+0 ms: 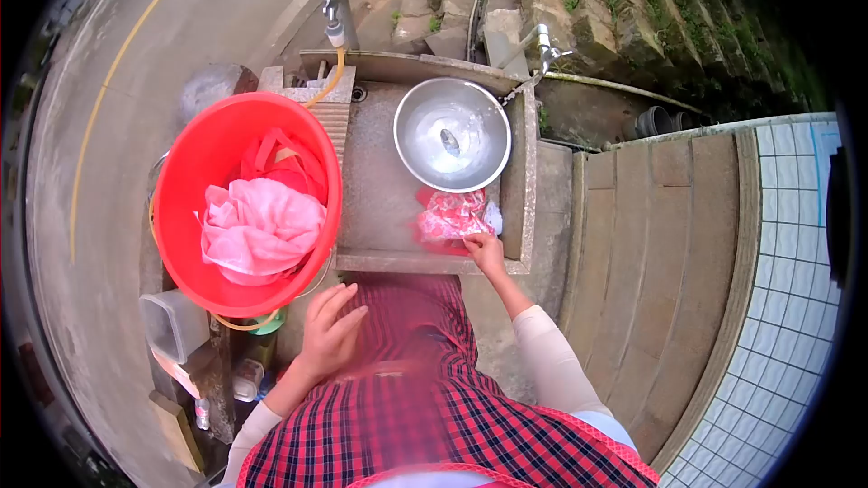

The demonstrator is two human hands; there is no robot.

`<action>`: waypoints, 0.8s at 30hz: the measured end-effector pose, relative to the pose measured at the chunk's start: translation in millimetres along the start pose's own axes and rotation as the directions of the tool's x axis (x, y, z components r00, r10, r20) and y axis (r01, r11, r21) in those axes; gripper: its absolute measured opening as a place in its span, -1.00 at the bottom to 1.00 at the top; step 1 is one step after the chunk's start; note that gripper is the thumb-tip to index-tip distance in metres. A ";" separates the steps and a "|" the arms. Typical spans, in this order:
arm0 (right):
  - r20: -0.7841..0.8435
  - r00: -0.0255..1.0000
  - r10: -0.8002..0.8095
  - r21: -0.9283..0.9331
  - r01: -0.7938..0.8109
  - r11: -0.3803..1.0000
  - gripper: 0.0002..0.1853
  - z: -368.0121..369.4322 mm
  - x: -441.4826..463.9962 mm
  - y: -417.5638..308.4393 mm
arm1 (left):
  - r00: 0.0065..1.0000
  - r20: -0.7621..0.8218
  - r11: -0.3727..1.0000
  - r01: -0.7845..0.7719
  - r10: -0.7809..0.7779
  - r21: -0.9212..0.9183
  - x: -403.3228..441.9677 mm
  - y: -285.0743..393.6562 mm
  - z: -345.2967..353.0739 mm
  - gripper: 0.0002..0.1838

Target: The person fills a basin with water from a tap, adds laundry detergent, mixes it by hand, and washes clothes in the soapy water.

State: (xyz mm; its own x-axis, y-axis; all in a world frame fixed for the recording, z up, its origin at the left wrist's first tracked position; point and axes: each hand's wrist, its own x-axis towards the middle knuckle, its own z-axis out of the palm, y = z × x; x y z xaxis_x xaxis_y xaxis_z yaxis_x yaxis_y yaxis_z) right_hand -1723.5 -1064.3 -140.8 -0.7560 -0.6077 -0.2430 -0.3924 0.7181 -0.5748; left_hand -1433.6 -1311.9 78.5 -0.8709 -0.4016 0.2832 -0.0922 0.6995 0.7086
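My right hand [486,255] is at the front right of the stone sink [371,172], its fingers pinched on the edge of a pink and red patterned cloth [452,215]. The cloth lies bunched on the sink floor, just in front of a round metal basin [452,140]. A white piece shows beside the cloth. My left hand [330,330] hangs in the air near the sink's front left, fingers apart and nothing in them. Close to it stands a big red bucket [185,208] with a light pink cloth [258,226] and a red fabric piece [294,163] inside.
A tap [334,14] with a yellow hose [336,77] rises behind the sink, and a second tap [545,50] stands at the back right. Steps [651,244] and a white tiled surface [787,244] lie to the right. A clear plastic container [172,325] sits below the bucket.
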 end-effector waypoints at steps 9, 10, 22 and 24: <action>-0.093 0.996 -0.011 -0.064 0.005 0.998 -0.74 80.9 238.3 97.2 | 0.871 0.112 0.879 0.475 -0.477 0.048 -14.9 -165.6 218.8 -0.88; -0.092 0.996 -0.012 -0.077 0.005 0.997 -0.69 86.5 254.6 96.8 | 0.882 0.090 0.884 0.453 -0.463 0.118 -14.4 -178.6 225.8 -0.90; 0.128 0.981 -0.148 -0.180 0.170 0.969 -0.91 135.7 289.0 124.0 | 0.792 0.088 0.746 0.523 -0.604 0.413 -9.1 -185.9 247.3 -0.91; 0.162 0.979 -0.122 -0.192 0.152 0.969 -0.90 128.6 290.2 128.0 | 0.797 0.090 0.749 0.513 -0.597 0.420 -8.3 -185.1 247.4 -0.91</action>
State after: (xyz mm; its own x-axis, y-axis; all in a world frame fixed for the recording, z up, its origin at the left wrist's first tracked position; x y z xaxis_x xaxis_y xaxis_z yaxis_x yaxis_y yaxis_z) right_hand -1925.7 -1192.3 -385.3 -0.6077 -0.7376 -0.2945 -0.5965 0.6687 -0.4439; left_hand -1528.8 -1291.8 -215.0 -0.6831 -0.6842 -0.2554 -0.7183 0.5662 0.4044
